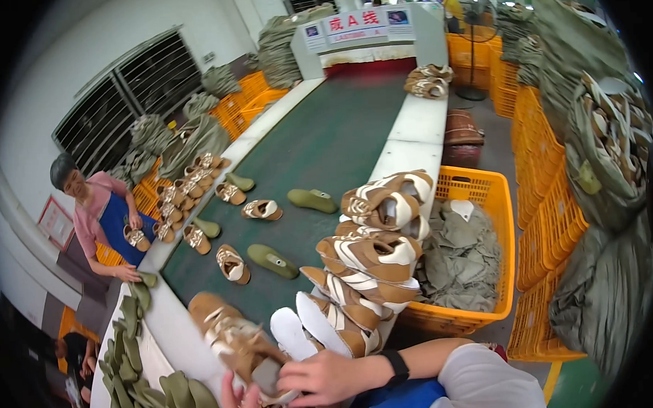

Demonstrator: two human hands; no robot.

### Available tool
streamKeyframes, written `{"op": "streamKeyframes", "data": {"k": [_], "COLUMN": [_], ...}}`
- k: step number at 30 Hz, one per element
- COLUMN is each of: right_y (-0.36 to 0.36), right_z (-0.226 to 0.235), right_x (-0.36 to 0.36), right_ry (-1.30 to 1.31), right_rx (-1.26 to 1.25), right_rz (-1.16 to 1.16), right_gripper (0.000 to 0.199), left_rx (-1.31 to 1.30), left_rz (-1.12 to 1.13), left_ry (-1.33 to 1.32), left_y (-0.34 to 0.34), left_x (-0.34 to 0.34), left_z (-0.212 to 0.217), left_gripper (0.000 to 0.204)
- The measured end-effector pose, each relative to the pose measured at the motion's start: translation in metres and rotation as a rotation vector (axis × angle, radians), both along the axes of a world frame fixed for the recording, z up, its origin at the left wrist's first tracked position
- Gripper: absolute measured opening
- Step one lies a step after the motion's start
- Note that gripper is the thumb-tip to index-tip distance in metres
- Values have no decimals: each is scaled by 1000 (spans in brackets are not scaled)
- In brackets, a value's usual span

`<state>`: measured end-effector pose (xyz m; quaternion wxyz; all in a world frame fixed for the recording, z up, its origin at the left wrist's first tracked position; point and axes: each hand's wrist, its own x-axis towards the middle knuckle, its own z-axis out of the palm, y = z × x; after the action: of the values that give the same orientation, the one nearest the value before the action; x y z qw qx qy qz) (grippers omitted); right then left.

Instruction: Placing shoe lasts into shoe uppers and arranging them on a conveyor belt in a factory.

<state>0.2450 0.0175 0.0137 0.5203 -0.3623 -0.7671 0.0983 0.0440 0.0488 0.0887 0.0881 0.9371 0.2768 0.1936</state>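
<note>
Your right hand (325, 377): it lies across the lower edge, black band on the wrist, fingers clamped on a grey-green shoe last (266, 375) at the heel of a tan shoe upper (230, 337).
Your left hand (236, 405): only the fingertips show at the bottom edge, touching the underside of that same upper; whether they grip it you cannot tell.
Work in hand: by the look of it, the last is partly inside the upper, not yet seated.
Done so far: several lasted shoes (231, 263) already ride the green conveyor belt (324, 139), spaced apart among bare lasts.
Left to do: a tall stack of uppers (375, 253) just to your right waits, so plenty remains.
Materials: uppers look like soft suede-like tan with cream panels and white soles; lasts are smooth, hard and olive.
Spare lasts (142, 369): heaped on the white table at your left.
Orange crate (496, 220): slotted plastic, full of crumpled grey-green cloth.
Far left: another person (100, 215) in a blue apron holds a shoe.
</note>
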Motion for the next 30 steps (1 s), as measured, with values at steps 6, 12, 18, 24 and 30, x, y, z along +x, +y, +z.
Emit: {"op": "streamKeyframes", "data": {"k": [6, 12, 18, 24, 30], "right_y": [-13, -39, -72, -116, -95], "right_z": [34, 26, -51, -271, -319], "right_x": [-34, 25, 174, 233, 200], "right_ry": [72, 188, 1061, 333, -181], "right_rx": [-26, 76, 92, -856, -1284], "right_rz": [208, -202, -809, -1167, -898], "right_gripper": [30, 22, 8, 47, 48], "left_rx": [202, 231, -108, -678, -988], "left_rz": [71, 160, 563, 559, 252], "left_ry": [-189, -345, -754, -1045, -1063], "left_y": [-32, -19, -10, 26, 76], "left_x": [-12, -28, -82, -92, -87], "left_z": [-12, -2, -7, -1, -5], "left_gripper": [62, 58, 71, 46, 47]}}
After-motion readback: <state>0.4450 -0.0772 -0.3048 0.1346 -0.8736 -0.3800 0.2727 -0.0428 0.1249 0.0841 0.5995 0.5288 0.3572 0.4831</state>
